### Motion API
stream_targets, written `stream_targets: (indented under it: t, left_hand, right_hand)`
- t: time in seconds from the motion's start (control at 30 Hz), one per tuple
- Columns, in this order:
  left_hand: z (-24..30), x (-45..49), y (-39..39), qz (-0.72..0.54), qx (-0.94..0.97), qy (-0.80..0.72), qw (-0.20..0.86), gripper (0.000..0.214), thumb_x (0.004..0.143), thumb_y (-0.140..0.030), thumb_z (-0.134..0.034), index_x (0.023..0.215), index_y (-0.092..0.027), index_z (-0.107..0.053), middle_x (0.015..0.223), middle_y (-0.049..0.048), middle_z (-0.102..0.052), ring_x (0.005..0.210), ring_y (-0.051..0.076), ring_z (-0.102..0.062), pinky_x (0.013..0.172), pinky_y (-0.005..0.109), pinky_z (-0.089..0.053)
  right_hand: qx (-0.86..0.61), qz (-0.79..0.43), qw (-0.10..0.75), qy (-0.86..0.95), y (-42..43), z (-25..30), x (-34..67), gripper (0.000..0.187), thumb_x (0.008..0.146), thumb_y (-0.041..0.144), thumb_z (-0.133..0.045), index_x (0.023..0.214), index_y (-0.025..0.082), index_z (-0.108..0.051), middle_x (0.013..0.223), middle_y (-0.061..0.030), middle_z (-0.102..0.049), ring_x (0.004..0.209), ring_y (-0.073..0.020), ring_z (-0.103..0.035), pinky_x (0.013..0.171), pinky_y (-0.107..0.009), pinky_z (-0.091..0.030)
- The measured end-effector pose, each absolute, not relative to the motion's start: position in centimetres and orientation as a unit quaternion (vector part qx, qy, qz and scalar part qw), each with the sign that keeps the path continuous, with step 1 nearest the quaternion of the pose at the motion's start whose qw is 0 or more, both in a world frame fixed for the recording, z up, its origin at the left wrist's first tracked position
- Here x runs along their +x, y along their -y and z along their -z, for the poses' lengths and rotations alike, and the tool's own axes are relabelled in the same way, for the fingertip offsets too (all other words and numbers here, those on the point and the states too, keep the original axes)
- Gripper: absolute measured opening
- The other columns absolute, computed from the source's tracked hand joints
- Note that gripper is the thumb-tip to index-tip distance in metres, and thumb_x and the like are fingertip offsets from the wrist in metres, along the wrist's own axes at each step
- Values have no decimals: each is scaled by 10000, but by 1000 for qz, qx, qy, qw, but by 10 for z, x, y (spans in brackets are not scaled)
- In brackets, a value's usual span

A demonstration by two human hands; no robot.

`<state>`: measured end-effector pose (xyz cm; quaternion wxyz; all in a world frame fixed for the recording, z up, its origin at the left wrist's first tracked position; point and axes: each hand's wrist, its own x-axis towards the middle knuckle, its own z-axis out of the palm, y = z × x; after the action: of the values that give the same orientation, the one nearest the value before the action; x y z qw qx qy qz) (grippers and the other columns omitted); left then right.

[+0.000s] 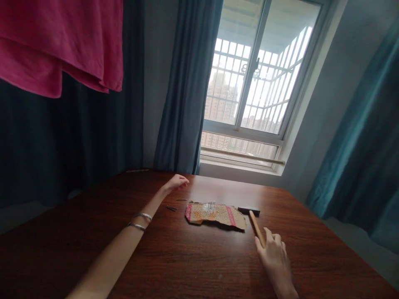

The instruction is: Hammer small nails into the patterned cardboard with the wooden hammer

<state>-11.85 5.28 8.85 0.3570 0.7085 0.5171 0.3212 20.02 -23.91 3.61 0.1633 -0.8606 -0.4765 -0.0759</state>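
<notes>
My left hand (176, 182) reaches far out over the dark wooden table (193, 257), its fingers loosely curled and nothing visibly in them; two metal bangles ring that wrist. My right hand (274, 257) rests on the table near the front right, fingers wrapped round the near end of a light wooden stick (256, 227) that points away from me. Between the hands lies a tan, dotted piece of material with pink bands (215, 214). Several thin metal pins (211, 205) stand on it.
A small dark block (248, 210) lies just beyond the stick's far end. Short dark pins (171, 208) lie on the table near my left forearm. Blue curtains (183, 91) frame a barred window (252, 83). A pink cloth (62, 41) hangs at upper left.
</notes>
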Motion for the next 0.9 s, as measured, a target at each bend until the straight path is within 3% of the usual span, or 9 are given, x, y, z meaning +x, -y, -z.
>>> stream_targets:
  t: [0.17,0.33,0.53,0.67,0.8,0.9]
  left_hand:
    - [-76,-128,-62,-237,736,-551,314,173,570,-251,-620,618,-86,-639,531,37,-589,483,115,-478,477,226,-347]
    - [-60,-123,-63,-145,739,-586,298,144,519,-233,-666,534,-99,-616,512,50,-595,479,133,-524,513,253,-411]
    - [-54,-109,-52,-102,731,-611,284,374,665,-409,-557,443,-108,-573,509,102,-612,514,188,-579,568,301,-442]
    - [-47,-100,-49,-101,724,-651,205,356,676,-419,-537,480,-127,-588,558,120,-641,636,240,-628,681,346,-446]
    - [-43,-101,-49,-108,716,-678,127,220,625,-340,-573,663,-132,-631,771,169,-672,861,302,-610,731,378,-433]
    - [-46,-103,-50,-92,717,-680,122,188,603,-295,-570,674,-131,-625,799,175,-667,862,314,-604,723,392,-432]
  right_hand:
    - [-786,106,215,569,188,-63,178,397,821,338,-382,1151,160,-510,1002,-116,-561,922,-224,-539,790,-285,-384]
    - [-763,71,222,603,126,-63,163,349,819,300,-403,1101,155,-549,1009,-110,-584,903,-191,-564,727,-243,-390]
    - [-764,53,224,602,100,-48,155,283,833,239,-371,1014,194,-583,974,-73,-625,849,-174,-597,675,-241,-397]
    - [-769,38,216,600,106,-39,153,267,849,278,-368,989,215,-587,965,-59,-639,836,-168,-607,631,-227,-396]
    - [-767,31,229,598,111,-39,154,269,855,306,-366,969,222,-594,956,-59,-648,809,-165,-612,623,-229,-395]
    - [-767,31,241,594,112,-41,155,259,845,302,-381,978,228,-590,952,-55,-652,806,-167,-612,642,-233,-393]
